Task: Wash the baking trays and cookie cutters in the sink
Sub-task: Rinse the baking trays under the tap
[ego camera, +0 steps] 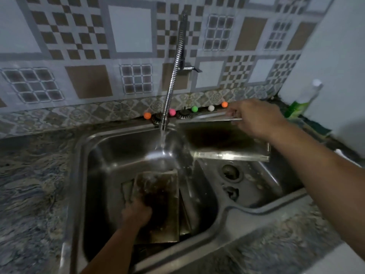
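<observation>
My right hand (254,117) grips the far rim of a shiny baking tray (223,141), held tilted over the right side of the steel sink (79,155). Water from the flexible tap (173,76) falls beside the tray's left edge, and water spills off the tray's lower left corner. Down in the left basin, my left hand (136,213) grips the left edge of a dark, stained baking tray (160,202) that stands tilted. More metal pieces (187,214) lie beside it. No cookie cutter can be made out.
A drain (230,172) sits in the shallow right basin. Several coloured balls (194,108) line the back ledge. A bottle (310,95) and a green sponge (296,109) stand at the back right. Marbled counter (29,184) surrounds the sink.
</observation>
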